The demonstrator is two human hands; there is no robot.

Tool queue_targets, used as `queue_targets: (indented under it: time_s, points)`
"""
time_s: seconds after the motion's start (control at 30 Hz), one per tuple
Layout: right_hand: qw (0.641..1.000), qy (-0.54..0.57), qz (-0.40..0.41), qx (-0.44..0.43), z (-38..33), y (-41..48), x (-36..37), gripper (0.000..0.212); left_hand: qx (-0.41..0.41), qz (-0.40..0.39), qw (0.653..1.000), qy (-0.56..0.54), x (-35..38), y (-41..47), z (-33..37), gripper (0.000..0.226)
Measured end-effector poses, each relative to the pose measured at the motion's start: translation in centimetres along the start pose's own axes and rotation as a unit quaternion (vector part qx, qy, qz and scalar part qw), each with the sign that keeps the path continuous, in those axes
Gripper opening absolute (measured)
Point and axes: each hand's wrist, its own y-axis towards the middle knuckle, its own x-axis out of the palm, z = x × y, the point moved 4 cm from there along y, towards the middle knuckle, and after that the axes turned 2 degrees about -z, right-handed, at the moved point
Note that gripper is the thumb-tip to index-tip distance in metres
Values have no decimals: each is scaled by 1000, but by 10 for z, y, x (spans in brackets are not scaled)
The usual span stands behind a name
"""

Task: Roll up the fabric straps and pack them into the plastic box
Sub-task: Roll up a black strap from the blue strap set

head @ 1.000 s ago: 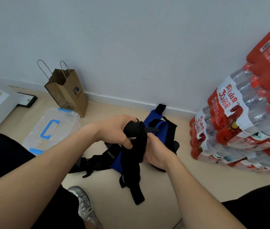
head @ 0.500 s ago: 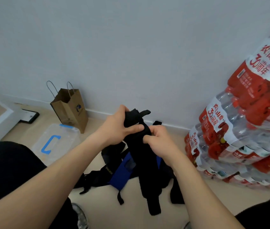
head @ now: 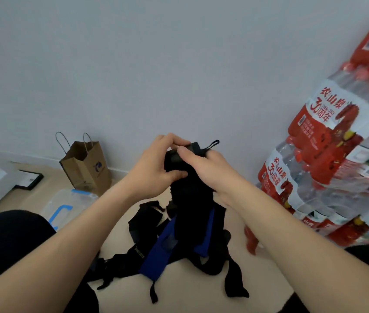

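1. Loose straps [head: 156, 251], black and blue, lie in a pile on the floor at 6 o'clock below the hands. One carries white lettering, too blurred to read.
2. Left hand [head: 154, 170] grips the rolled top of a black strap [head: 190, 199], thumb curled under the roll and fingers over it.
3. Right hand [head: 206, 168] holds the same roll from its 3 o'clock side, thumb pressed on top. Both grips are closed tight on the fabric.
4. A small loop [head: 213, 144] sticks out at 1 o'clock of the roll. The strap's tail hangs down to the pile.
5. Plastic box [head: 66, 206], clear with blue handle, sits on the floor at 8 o'clock, well apart from the strap.
6. Brown paper bag [head: 86, 168] stands at 9 o'clock, just behind the box. Its blue logo is unreadable.
7. Water bottle packs [head: 325, 154] are stacked at 3 o'clock by the wall. Their red labels read "山泉" and "30周年".
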Motion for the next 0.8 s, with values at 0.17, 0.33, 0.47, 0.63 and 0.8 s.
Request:
queue_targets:
  time_s: [0.17,0.33,0.47,0.63,0.8]
  points:
    - [999,-19,-15,-37,-22,5,-15,32,-123,-35,961,-244,2,8,1,57]
    - [997,71,5,-2,-5,11,-20,42,-100,-32,973,-207,2,17,2,40]
    - [997,20,-5,71,10,18,-19,81,-106,-20,968,-225,3,21,-8,56]
    - [997,54,-27,50,9,24,-25,25,-110,9,971,-212,4,22,-17,66]
    - [989,97,-90,62,8,22,-18,26,-107,1,957,-270,10,19,-19,40]
